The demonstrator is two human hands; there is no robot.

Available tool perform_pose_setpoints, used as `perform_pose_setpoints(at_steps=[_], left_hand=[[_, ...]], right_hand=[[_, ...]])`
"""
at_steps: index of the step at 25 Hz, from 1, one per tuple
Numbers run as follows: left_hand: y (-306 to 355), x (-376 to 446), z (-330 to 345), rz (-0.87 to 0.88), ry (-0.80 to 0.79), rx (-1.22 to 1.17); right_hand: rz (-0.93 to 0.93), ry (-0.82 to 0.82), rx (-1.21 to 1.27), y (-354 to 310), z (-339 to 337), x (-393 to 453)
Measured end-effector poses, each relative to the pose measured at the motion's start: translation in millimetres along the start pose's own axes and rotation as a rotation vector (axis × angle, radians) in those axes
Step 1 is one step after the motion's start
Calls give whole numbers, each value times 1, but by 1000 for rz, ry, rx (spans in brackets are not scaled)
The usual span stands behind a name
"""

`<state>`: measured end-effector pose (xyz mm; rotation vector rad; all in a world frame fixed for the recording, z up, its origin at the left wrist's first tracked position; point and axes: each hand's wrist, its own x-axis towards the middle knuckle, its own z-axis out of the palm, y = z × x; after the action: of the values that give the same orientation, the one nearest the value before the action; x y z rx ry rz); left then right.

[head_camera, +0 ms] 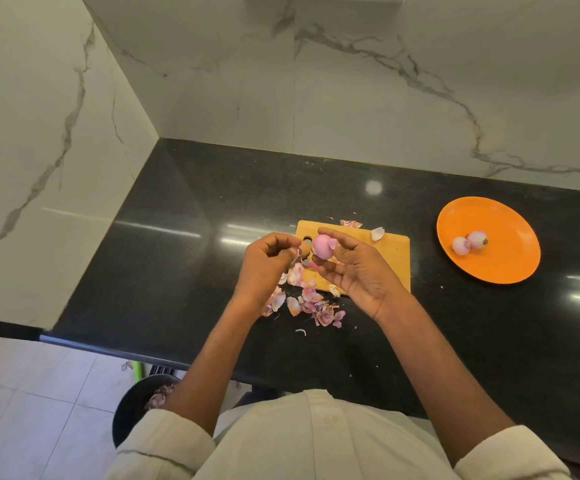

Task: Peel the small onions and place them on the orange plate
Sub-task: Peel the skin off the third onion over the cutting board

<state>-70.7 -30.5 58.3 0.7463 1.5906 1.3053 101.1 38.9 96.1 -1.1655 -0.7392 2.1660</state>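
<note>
Above the left end of the yellow wooden cutting board (382, 258), a small pink peeled onion (323, 247) is being pinched upright in the right hand (358, 268), while the left hand (268, 261) is pinching a papery skin scrap (297, 251) just beside it. Toward the table's (184, 258) right edge, the round orange plate (510, 261) is holding two peeled onions (470, 242), nearer the right hand. Loose purple skins (309, 306) are lying at the board's near edge.

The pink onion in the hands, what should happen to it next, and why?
Probably drop the skin scrap, then carry the onion to the orange plate. The right hand holds it over the cutting board and it looks smooth and peeled, while the left hand pinches a bit of skin. Two peeled onions already sit on the plate.
</note>
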Motion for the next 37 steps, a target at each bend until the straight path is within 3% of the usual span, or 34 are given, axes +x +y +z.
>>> perform_pose_setpoints(at_steps=[3, 7, 13, 17, 26, 31, 34, 37], left_hand=[[-2, 0, 0, 109, 15, 275], [4, -3, 12, 98, -124, 186], [1, -4, 17, 127, 22, 49], [7, -6, 22, 127, -69, 30], [36, -9, 42, 368, -160, 335], [47, -6, 48, 570, -133, 708], [49, -8, 52, 682, -15, 794], [42, -14, 55, 670, 89, 690]], right_hand=[[-139, 154, -158, 6, 8, -2], [-178, 260, -188, 12, 9, -2], [-52, 185, 48, 6, 0, -7], [75, 93, 239, -2, -8, -14], [-141, 43, 93, -16, -18, -19], [-258, 26, -56, -23, -15, -23], [-309, 28, -133, -25, -10, -26], [-309, 8, -130, -25, -7, -27]])
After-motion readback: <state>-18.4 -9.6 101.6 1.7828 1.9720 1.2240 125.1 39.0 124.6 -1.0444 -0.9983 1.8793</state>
